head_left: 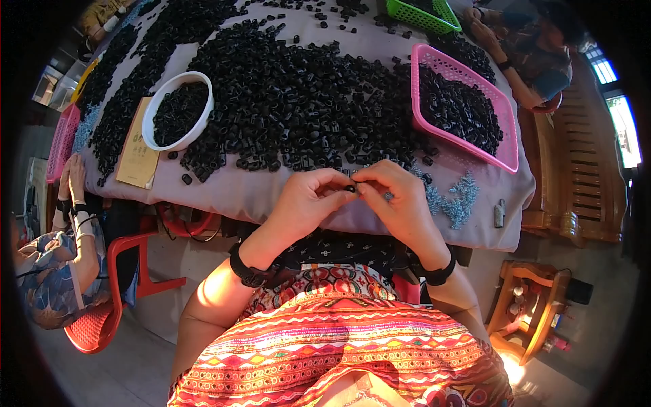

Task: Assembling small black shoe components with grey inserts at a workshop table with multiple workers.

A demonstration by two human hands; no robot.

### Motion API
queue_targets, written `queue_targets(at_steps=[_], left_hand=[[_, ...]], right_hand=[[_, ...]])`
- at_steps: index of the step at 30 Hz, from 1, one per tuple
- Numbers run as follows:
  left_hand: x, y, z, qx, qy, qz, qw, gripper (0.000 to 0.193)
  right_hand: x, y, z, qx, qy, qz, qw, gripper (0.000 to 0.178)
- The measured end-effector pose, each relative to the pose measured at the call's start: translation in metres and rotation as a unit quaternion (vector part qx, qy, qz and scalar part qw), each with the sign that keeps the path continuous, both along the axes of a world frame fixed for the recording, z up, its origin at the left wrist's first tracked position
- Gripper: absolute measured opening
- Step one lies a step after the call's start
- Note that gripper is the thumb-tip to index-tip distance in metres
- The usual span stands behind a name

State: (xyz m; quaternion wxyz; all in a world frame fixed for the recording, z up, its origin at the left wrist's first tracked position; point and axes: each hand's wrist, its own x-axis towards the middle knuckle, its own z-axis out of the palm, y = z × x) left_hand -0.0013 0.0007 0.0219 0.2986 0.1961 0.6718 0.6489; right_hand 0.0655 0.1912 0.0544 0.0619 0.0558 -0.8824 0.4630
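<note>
Between the fingertips of both hands, at the table's near edge, is a small black plastic piece (350,188). My left hand (308,200) pinches it with thumb and forefinger. My right hand (393,193) is closed in a pinch at the same piece; whether it holds something else too small to see, I cannot make out. Just beyond the hands spreads a big heap of similar black pieces (298,102). Beside my right hand lies a pile of small light-blue bits (461,200), too fine to name.
A white bowl (149,125) of black pieces stands left, beside a tan booklet (139,152). At right is a pink basket (512,146) of black pieces; a green basket (434,26) is farther back. People sit at both sides. A red chair (125,271) stands left, a wooden stool (536,305) right.
</note>
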Motion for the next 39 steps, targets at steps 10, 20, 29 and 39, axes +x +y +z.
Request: queue_targets(at_steps=[10, 20, 29, 39], left_hand=[[0.002, 0.005, 0.005, 0.033, -0.046, -0.003, 0.998, 0.018], [0.000, 0.005, -0.002, 0.052, -0.049, -0.011, 0.997, 0.017], [-0.002, 0.003, 0.000, 0.045, -0.068, -0.013, 0.997, 0.017], [-0.006, 0.001, -0.002, 0.084, -0.078, -0.006, 0.993, 0.007]], right_hand=[[-0.001, -0.006, -0.021, -0.224, 0.007, -0.036, 0.974, 0.011], [-0.002, 0.003, -0.028, -0.258, -0.017, -0.019, 0.966, 0.013], [-0.002, 0.002, -0.016, -0.147, 0.037, -0.020, 0.988, 0.013], [0.001, -0.009, 0.004, 0.002, 0.049, 0.018, 0.999, 0.039]])
